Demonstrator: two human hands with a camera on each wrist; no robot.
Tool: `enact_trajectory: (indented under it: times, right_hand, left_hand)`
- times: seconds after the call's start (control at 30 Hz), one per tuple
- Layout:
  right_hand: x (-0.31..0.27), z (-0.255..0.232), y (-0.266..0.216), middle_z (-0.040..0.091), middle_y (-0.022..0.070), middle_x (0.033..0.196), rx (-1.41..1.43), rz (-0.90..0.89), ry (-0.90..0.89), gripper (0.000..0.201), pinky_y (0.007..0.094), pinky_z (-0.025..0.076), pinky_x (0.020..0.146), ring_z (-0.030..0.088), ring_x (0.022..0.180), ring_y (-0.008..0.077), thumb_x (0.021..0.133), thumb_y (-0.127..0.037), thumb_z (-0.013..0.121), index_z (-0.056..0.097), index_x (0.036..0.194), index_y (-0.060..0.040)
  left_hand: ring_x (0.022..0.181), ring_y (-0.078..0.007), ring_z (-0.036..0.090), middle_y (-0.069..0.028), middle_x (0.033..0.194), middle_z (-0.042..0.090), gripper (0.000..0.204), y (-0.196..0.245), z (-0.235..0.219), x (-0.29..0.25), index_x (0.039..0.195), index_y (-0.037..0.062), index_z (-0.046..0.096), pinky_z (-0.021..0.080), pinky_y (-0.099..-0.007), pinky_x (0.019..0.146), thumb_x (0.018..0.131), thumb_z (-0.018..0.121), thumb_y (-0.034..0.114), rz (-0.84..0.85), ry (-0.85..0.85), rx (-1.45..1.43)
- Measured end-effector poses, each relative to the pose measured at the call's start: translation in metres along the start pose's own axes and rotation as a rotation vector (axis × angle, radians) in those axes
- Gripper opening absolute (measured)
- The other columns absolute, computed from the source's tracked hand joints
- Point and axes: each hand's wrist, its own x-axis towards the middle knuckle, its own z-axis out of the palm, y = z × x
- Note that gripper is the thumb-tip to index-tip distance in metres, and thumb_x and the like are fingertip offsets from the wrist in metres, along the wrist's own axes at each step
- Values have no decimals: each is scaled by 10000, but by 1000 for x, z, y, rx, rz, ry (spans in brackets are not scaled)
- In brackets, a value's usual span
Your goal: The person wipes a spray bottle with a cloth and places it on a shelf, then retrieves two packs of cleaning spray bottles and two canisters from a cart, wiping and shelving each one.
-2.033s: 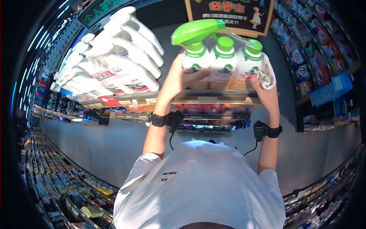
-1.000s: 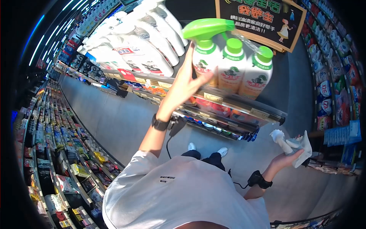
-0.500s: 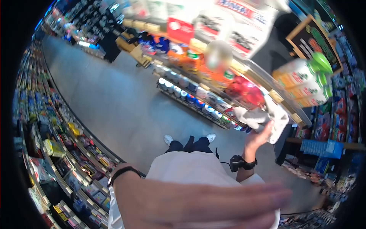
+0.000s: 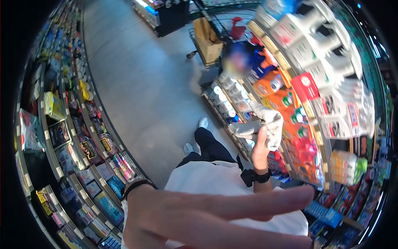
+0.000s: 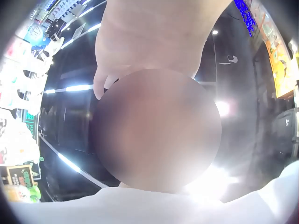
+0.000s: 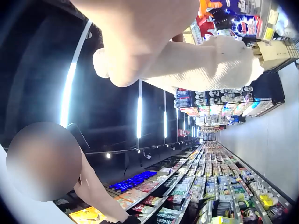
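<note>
My left hand (image 4: 207, 216) looms large at the bottom of the head view, close to the camera, fingers extended and holding nothing visible. From the left wrist, the hand (image 5: 154, 37) reaches a blurred round area that hides its fingertips. My right hand (image 4: 260, 153) grips a crumpled whitish cloth (image 4: 273, 126) beside the shelves. The right wrist view shows that hand (image 6: 145, 37) with the cloth (image 6: 219, 67) bunched in its fingers. Green-capped bottles (image 4: 347, 168) stand on the shelf end at the right, away from both hands.
White spray bottles (image 4: 342, 108) crowd the upper shelf by a red tag (image 4: 305, 86). Orange packs and bottles fill lower tiers. A wire cart holds a cardboard box (image 4: 208, 45). Long stocked shelves (image 4: 74, 149) line the left, with grey floor (image 4: 137, 83) between.
The left hand has left the green-capped bottles and come up close to the camera. The right hand keeps the cloth. The head view has turned, shifting the shelves rightward.
</note>
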Motion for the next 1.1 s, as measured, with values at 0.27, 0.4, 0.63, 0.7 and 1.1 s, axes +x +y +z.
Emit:
enact_trajectory:
  times: [0.27, 0.4, 0.63, 0.7, 1.1]
  right_hand:
    - [124, 91, 41, 638, 135, 1328, 130, 25, -169, 414, 379, 442, 1077, 592, 1214, 251, 1082, -157, 529, 507, 1448, 35]
    - [214, 128, -4, 674, 175, 1254, 174, -277, -321, 468, 345, 460, 960, 618, 1099, 248, 1017, -284, 542, 640, 1312, 65]
    - [293, 170, 12, 680, 157, 1198, 207, -175, -263, 398, 344, 474, 942, 628, 1031, 242, 999, -214, 603, 653, 1284, 60]
    - [305, 183, 25, 680, 139, 1172, 273, -50, -192, 315, 339, 472, 944, 628, 1032, 226, 999, -139, 609, 662, 1247, 49]
    - [472, 332, 108, 720, 122, 1105, 114, 185, 116, 353, 327, 520, 921, 666, 1035, 177, 970, -58, 639, 621, 1314, 22]
  left_hand:
    - [1199, -438, 647, -299, 1332, 620, 482, -30, -90, 78, 1389, -53, 502, 556, -513, 1027, 952, 690, 25, 160, 60, 120]
    - [1169, -445, 665, -292, 1286, 646, 415, -40, -141, 123, 1333, -45, 540, 569, -507, 993, 948, 683, 11, 152, 19, 198]
    - [1117, -457, 696, -279, 1205, 691, 303, -49, -237, 189, 1236, -31, 607, 590, -499, 935, 939, 670, -15, 109, -61, 216]
    - [1102, -460, 705, -275, 1182, 704, 274, -49, -269, 207, 1208, -27, 626, 596, -496, 918, 937, 667, -22, 99, -96, 205]
    - [986, -401, 764, -224, 936, 778, 166, -17, -578, 299, 908, -61, 752, 612, -439, 826, 865, 596, -22, -136, -421, 497]
